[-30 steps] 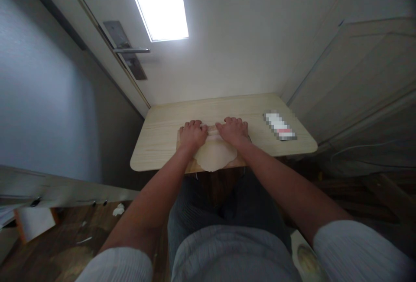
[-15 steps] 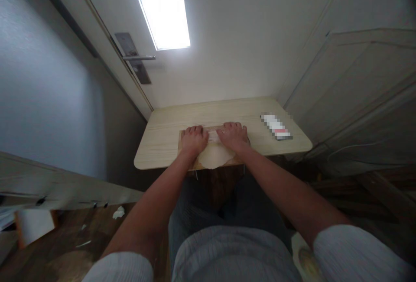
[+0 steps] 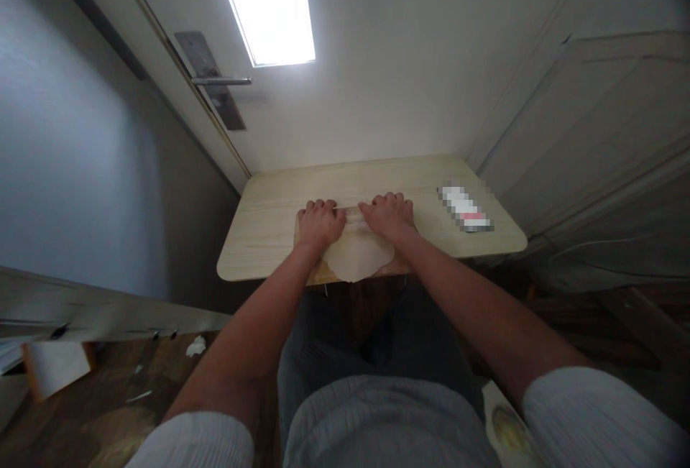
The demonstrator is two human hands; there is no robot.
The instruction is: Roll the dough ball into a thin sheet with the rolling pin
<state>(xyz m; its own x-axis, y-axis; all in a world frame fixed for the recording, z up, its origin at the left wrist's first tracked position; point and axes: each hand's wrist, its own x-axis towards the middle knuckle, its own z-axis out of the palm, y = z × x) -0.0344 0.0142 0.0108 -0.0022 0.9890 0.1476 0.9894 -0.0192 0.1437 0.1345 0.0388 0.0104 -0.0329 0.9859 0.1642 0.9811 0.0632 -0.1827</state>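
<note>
My left hand (image 3: 322,224) and my right hand (image 3: 389,216) lie side by side near the front of a small table, knuckles up, fingers bent and thumbs pointing at each other. In the gap between the thumbs shows a pale, shiny band (image 3: 355,222); my hands cover the rest of it, so I cannot tell what it is. A thin, cream-coloured sheet with a wavy edge, like rolled dough (image 3: 359,258), spreads from beneath them toward me. Under it lies a brown board (image 3: 399,267), whose near edge meets the table's front edge.
The light wood table (image 3: 264,231) stands against a white door with a metal handle (image 3: 223,81) and a bright window. A blurred-out phone-like object (image 3: 466,209) rests at the table's right. Paper scraps (image 3: 195,346) lie on the floor at left; a pale container (image 3: 507,428) is at lower right.
Both hands have moved slightly forward, away from me, and more of the cream sheet shows on the near side. The view has also shifted a little.
</note>
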